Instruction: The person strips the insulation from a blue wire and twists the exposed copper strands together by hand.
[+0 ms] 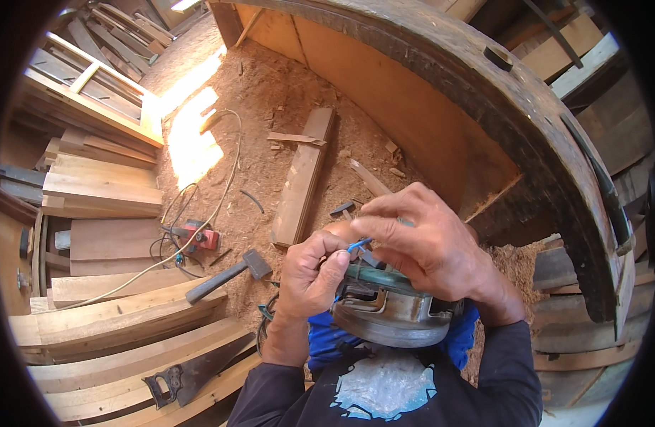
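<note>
Left fingers (333, 269) pinch the blue wire (359, 245) — it slants right and far, toward right fingers (386, 230) whose grip I can't tell.

Left grip (307, 274) pinches a blue strand (358, 245), perhaps wire, beside the right grip (441, 245).

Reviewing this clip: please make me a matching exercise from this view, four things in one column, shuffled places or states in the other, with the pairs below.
Things
1. Handsaw
2. Red power tool
3. Thin blue piece
4. Long plank

Places or states
A. At the fingertips of the left hand
B. With a short wood strip lying across it
C. On light boards at the picture's lower left
D. Above a hammer in the picture

Pairs: 1-C, 2-D, 3-A, 4-B
</note>
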A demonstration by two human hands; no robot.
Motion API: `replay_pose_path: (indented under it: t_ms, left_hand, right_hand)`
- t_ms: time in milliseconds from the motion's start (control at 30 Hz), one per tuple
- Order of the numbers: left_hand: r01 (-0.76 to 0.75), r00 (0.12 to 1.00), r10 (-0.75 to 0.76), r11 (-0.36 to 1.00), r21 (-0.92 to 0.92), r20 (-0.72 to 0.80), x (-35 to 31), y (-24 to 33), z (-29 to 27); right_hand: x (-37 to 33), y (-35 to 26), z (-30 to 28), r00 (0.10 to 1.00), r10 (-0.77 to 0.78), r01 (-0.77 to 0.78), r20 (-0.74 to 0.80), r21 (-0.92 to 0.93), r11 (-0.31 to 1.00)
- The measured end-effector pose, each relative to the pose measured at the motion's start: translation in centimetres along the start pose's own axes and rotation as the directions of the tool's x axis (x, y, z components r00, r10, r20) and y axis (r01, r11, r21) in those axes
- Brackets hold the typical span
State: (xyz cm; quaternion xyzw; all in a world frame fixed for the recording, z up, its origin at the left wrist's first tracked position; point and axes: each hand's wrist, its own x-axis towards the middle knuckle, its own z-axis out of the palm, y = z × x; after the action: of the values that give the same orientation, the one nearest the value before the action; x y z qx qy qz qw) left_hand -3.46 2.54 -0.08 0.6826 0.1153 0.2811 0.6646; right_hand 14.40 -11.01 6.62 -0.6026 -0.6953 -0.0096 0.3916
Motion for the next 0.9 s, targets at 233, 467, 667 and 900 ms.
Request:
replay_pose_path:
  t_ms: [233, 467, 667, 900]
  left_hand:
    - [-0.023, 0.996, 0.016, 0.996, 0.081, 0.091, -0.1, -0.3, -0.3]
    - [-0.057, 0.990, 0.064, 0.997, -0.058, 0.126, -0.2, -1.4, 0.1]
    - [0.000, 0.979, 0.046, 0.973, -0.229, 0.197, 0.0, -1.2, 0.8]
    - [0.098, 0.974, -0.021, 0.937, -0.335, 0.226, -0.1, 0.0, 1.0]
  right_hand:
    - [-0.3, 0.2, 1.3, 0.996, -0.056, 0.053, 0.062, 0.053, 0.997]
    - [0.1, 0.9, 1.4, 0.988, -0.043, 0.015, 0.150, 0.181, 0.983]
    - [-0.2, 2.4, 1.7, 0.948, 0.052, -0.246, 0.314, 0.618, 0.746]
    - [-0.5, 2.9, 1.7, 0.890, 0.026, -0.394, 0.455, 0.740, 0.546]
